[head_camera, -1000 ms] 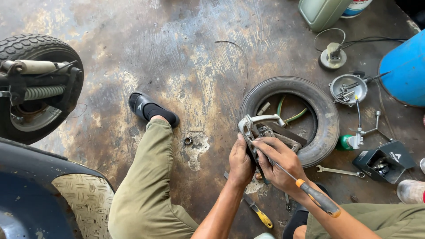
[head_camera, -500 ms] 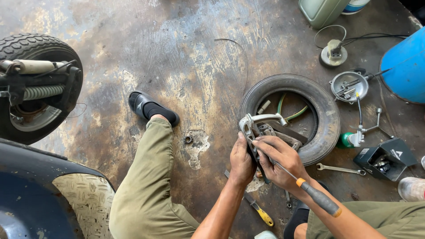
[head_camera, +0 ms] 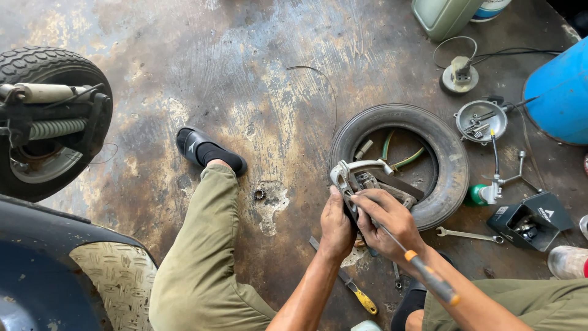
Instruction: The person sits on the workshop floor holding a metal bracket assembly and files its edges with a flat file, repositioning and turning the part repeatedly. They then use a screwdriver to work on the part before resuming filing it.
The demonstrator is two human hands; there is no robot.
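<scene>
Gripping a grey metal brake assembly (head_camera: 361, 181) from its left side, the left hand (head_camera: 337, 225) has its fingers clenched around the part's lower edge. The right hand (head_camera: 387, 224) is closed around a screwdriver (head_camera: 422, 273) with an orange-collared dark handle; its thin shaft runs up under the fingers toward the assembly, and the handle lies along the forearm. The assembly sits over the near rim of a small tyre (head_camera: 450, 162) that lies flat on the stained concrete floor (head_camera: 245, 79).

Just beside the tyre, to its right, lie a spanner (head_camera: 468, 235) and a black open box of parts (head_camera: 530, 219). A yellow-handled screwdriver (head_camera: 352, 289) rests on the floor under the left forearm. A scooter's rear wheel (head_camera: 46, 122) stands at the far left, well apart, and a blue drum (head_camera: 560, 101) at the right edge.
</scene>
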